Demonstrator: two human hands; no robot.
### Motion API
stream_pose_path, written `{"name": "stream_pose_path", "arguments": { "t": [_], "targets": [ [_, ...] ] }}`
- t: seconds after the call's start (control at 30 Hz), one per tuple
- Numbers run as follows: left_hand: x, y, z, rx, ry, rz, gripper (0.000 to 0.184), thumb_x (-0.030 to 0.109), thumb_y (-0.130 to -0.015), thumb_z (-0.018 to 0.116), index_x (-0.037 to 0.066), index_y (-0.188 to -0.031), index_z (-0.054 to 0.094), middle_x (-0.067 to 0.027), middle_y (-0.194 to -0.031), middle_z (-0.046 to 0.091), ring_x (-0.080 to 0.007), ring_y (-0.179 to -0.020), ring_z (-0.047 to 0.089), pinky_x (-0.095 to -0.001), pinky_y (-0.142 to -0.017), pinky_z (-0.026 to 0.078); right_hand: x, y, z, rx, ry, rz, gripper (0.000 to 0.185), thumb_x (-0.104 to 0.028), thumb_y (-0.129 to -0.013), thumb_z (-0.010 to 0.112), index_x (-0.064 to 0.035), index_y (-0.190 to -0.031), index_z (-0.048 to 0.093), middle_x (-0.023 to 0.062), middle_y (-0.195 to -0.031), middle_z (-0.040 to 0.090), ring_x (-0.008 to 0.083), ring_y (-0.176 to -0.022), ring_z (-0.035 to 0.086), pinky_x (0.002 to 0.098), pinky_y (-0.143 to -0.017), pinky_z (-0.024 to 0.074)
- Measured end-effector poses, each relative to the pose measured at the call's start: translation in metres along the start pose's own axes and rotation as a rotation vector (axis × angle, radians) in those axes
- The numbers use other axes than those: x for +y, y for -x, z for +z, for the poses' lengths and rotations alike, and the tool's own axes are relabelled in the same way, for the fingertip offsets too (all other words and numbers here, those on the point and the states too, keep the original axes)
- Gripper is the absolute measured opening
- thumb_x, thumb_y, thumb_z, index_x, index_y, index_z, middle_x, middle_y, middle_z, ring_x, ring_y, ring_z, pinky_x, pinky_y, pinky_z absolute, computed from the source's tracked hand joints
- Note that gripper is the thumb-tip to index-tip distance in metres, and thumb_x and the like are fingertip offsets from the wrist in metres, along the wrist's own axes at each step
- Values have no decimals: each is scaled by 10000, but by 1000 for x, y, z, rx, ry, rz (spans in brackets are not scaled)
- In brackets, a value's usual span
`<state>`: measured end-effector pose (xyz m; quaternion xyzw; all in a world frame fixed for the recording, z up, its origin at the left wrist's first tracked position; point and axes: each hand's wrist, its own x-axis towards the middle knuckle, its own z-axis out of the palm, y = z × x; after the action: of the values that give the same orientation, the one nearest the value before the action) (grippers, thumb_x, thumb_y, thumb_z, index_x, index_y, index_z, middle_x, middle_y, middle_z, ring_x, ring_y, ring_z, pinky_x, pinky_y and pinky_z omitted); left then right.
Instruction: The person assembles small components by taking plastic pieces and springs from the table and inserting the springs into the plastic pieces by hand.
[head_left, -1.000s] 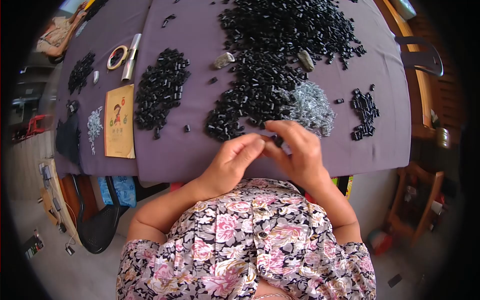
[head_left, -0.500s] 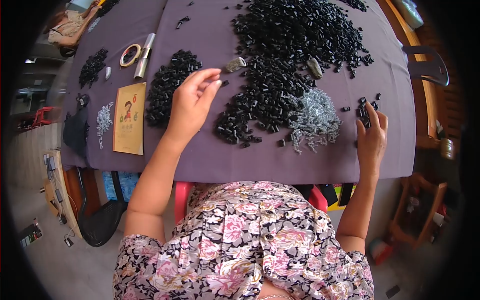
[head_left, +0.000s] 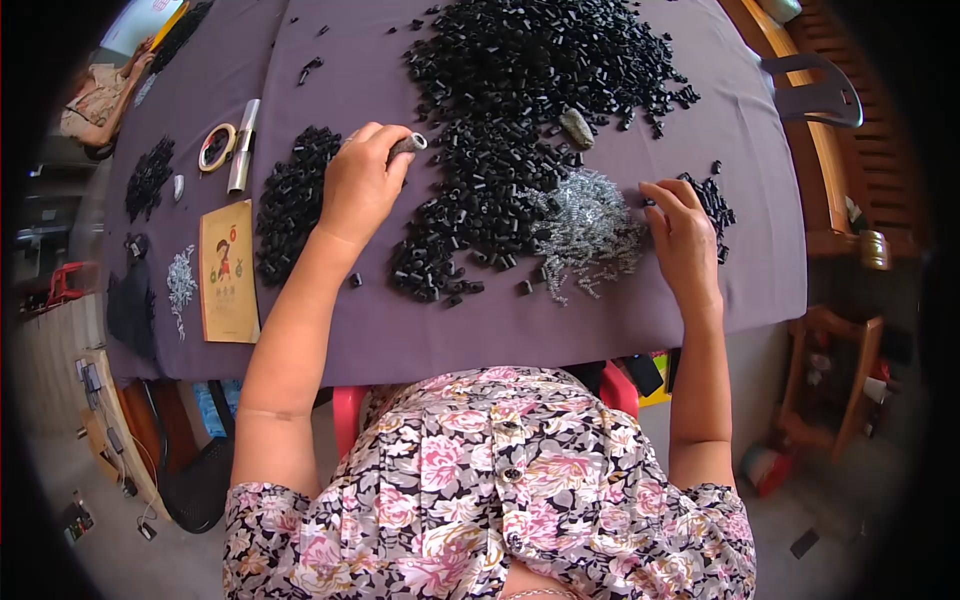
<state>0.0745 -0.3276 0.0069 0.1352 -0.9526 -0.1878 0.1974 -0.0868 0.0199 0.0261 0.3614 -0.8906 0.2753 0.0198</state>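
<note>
Between the thumb and fingers of my left hand (head_left: 362,185) is a grey, stone-like tube (head_left: 408,146) with a pale, open end. This hand is over the right edge of the left pile of small black cylinders (head_left: 292,205). My right hand (head_left: 684,235) pinches a small black piece (head_left: 648,201) at its fingertips, just right of the heap of clear, spring-like pieces (head_left: 590,225). The large pile of black cylinders (head_left: 530,60) spreads down the middle of the table. A small black group (head_left: 716,212) lies partly behind my right hand.
A second greyish tube (head_left: 577,128) lies on the large pile's right side. On the left are a yellow booklet (head_left: 229,270), a tape roll (head_left: 217,147), a shiny roll (head_left: 244,146) and a white clip-like piece (head_left: 179,188). A dark chair (head_left: 820,98) stands at the right edge.
My left hand has taken hold of the grey tube that lay on the table. My right hand has moved left from the small black group with a black piece. The view has shifted.
</note>
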Motion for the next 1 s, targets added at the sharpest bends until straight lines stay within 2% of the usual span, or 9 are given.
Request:
{"name": "stream_pose_path", "arguments": {
  "t": [0.23, 0.27, 0.37, 0.47, 0.57, 0.67, 0.77, 0.9, 1.0],
  "targets": [
    [-5, 19, -19, 67, 340, -231, 262, 63, -880, 691, 30, -1139, 677, -139, -872, 713, -265, -719, 685, -341, -697, 543, 33, -2, -3, 68, 150, 86, 146, -31, -890, 637, -44, -1033, 663, 136, -1036, 626, 382, -885, 644, 442, -793, 515],
    [-5, 20, -20, 65, 357, -247, 273, 64, -881, 689, 33, -1152, 677, -140, -853, 720, -271, -711, 694, -345, -697, 547, 34, 0, -4, 72, 152, 78, 184, -30, -889, 645, -49, -1070, 673, 120, -1073, 642, 349, -851, 647, 422, -792, 520],
    [-15, 19, -15, 24, 302, -247, 294, 17, -918, 674, 8, -1212, 666, -62, -902, 702, -83, -811, 654, -240, -741, 543, 23, 10, -4, 90, 44, 130, 224, -24, -894, 655, -59, -1114, 681, 93, -1098, 652, 254, -757, 633, 364, -727, 517],
    [-16, 12, -8, 34, 281, -231, 325, 20, -915, 673, 17, -1240, 653, -88, -985, 708, -103, -822, 665, -240, -737, 544, -1, 19, -7, 92, -44, 138, 251, -5, -892, 668, -58, -1137, 686, 78, -1097, 657, 164, -684, 581, 309, -658, 492],
    [-6, 10, -11, 93, 175, -155, 376, 39, -895, 692, 34, -1268, 639, -107, -1110, 697, -149, -887, 673, -269, -791, 543, -22, 29, -6, 104, -136, 25, 247, 19, -885, 672, -46, -1123, 687, 88, -1062, 655, 139, -643, 548, 287, -608, 467],
    [9, 20, -19, 162, 104, -53, 414, 58, -874, 712, 51, -1281, 634, -103, -1195, 677, -185, -949, 661, -306, -837, 531, -46, 38, -1, 29, -236, -29, 235, 49, -853, 694, -32, -1073, 695, 99, -1023, 662, 172, -666, 617, 305, -611, 505],
    [19, 43, -36, 13, 167, -74, 399, 79, -864, 718, 39, -1250, 628, -134, -1143, 670, -278, -901, 674, -376, -826, 542, -64, 50, 10, -123, -320, -99, 206, 66, -821, 710, -16, -1009, 690, 113, -989, 663, 241, -711, 674, 334, -639, 544],
    [20, 88, -57, -158, 190, -241, 359, 56, -862, 721, 49, -1216, 663, -80, -1103, 672, -175, -885, 652, -301, -741, 522, -80, 56, 31, -221, -305, -245, 140, 3, -808, 739, -40, -916, 661, 96, -905, 628, 311, -726, 666, 392, -641, 546],
    [29, 116, -73, -179, 123, -298, 326, 40, -852, 725, 35, -1173, 668, -87, -1092, 659, -186, -851, 653, -311, -700, 526, -94, 52, 42, -208, -305, -326, 115, -23, -813, 722, -50, -890, 640, 92, -867, 597, 298, -722, 657, 395, -626, 539]
  ]
}}
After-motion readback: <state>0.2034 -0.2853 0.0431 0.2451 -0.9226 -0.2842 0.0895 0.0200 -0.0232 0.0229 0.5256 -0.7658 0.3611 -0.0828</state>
